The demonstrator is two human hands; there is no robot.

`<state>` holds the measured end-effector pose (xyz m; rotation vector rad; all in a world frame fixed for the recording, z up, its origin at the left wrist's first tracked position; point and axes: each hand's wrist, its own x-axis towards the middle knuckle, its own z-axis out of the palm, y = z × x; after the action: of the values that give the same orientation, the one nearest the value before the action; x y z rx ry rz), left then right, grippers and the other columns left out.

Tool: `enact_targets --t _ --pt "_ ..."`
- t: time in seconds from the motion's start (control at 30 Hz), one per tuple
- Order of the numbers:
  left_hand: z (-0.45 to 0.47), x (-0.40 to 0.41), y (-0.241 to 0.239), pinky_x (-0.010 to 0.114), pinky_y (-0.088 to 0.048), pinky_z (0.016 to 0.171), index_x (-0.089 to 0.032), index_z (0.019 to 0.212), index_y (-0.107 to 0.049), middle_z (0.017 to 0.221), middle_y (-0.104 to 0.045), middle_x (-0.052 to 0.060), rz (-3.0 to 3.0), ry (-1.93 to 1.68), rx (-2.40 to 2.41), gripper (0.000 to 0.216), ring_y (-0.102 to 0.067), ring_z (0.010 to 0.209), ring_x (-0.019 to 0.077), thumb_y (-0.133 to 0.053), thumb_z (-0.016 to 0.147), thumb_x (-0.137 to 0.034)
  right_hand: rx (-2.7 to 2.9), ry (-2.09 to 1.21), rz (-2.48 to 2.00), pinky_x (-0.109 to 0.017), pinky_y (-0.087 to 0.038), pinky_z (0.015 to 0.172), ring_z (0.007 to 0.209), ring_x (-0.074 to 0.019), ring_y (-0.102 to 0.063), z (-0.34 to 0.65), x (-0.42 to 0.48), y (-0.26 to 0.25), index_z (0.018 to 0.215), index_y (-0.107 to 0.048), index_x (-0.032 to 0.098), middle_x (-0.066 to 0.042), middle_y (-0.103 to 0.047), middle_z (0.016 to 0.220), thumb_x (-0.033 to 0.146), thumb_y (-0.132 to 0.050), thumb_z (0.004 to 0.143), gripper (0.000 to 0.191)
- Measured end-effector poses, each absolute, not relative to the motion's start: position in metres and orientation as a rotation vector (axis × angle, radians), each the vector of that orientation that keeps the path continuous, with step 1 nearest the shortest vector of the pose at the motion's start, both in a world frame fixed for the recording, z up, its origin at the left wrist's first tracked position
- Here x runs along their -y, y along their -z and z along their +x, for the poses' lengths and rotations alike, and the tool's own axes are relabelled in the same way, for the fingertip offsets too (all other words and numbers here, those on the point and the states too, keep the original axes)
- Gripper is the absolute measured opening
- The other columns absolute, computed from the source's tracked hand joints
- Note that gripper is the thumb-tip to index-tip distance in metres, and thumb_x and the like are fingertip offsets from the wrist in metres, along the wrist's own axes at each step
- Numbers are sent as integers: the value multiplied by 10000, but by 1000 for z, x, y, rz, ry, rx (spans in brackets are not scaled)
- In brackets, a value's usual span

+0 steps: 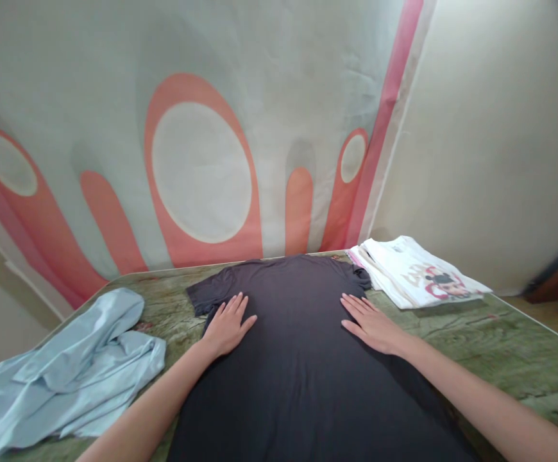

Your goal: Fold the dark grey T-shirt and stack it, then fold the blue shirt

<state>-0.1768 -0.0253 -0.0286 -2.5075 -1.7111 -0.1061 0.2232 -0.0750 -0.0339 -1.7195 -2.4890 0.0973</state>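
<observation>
A dark T-shirt lies spread out across the middle of the table, its shoulders and sleeves at the far side. My left hand rests flat on its left edge below the sleeve, fingers stretched out and thumb apart. On the opposite edge my right hand lies palm down with its fingers extended. Neither hand grips the cloth. The shirt's lower end runs out of the bottom of the view.
On the left a light blue garment lies crumpled. A stack of folded white shirts, the top one printed, sits at the back right of the wood-patterned table. Behind the table stands a wall with a printed banner.
</observation>
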Motion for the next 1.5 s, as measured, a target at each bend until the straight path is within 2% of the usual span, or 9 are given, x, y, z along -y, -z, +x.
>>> enact_targets --t 0.23,0.43,0.67,0.97,1.23,1.37,1.5 --pt "-174 35 21 419 -181 1056 -152 1380 -296 1451 -213 102 -2526 80 1676 657 -194 1332 251 -187 888 -573 2384 -46 -1880 -407 -121 1103 1344 -206 -152 247 98 32 1405 -237 142 -71 -198 1465 607 -158 862 719" --pt "-170 60 15 427 -170 1057 -201 1397 -255 1461 -185 77 -2608 56 1622 644 -181 1336 247 -177 886 -586 2471 -86 -1781 -384 -130 1105 1346 -177 -148 240 138 29 1418 -188 191 -35 -185 1471 579 -172 878 666" --pt "-194 72 15 423 -187 1055 -161 1395 -255 1455 -198 104 -2553 56 1660 662 -189 1333 251 -201 885 -579 2325 -6 -1946 -432 -139 1097 1335 -227 -188 259 150 38 1410 -225 159 -74 -231 1457 615 -185 853 721" --pt "-201 87 19 428 -187 1059 -107 1376 -292 1445 -221 128 -2465 62 1676 664 -213 1325 254 -198 895 -556 2476 -58 -1663 -406 -146 1098 1340 -211 -171 186 136 18 1418 -194 162 -76 -202 1467 590 -190 871 695" --pt "-163 104 15 410 -164 1071 -177 1400 -237 1461 -196 75 -2613 121 1493 623 -183 1337 219 -190 901 -547 2639 -224 -1408 -417 -134 1098 1347 -210 -143 123 124 5 1416 -199 151 -77 -185 1469 597 -177 871 704" --pt "-165 106 20 407 -169 1069 -191 1402 -232 1459 -206 72 -2624 137 1481 619 -192 1335 220 -203 897 -548 2645 -223 -1419 -415 -134 1099 1344 -199 -159 144 134 14 1419 -185 198 -52 -191 1469 577 -197 880 659" --pt "-171 106 20 409 -161 1072 -187 1398 -246 1460 -201 75 -2629 132 1495 624 -192 1334 226 -204 896 -554 2546 -139 -1615 -420 -141 1099 1345 -200 -152 201 153 28 1425 -147 218 -33 -185 1473 568 -222 880 652"
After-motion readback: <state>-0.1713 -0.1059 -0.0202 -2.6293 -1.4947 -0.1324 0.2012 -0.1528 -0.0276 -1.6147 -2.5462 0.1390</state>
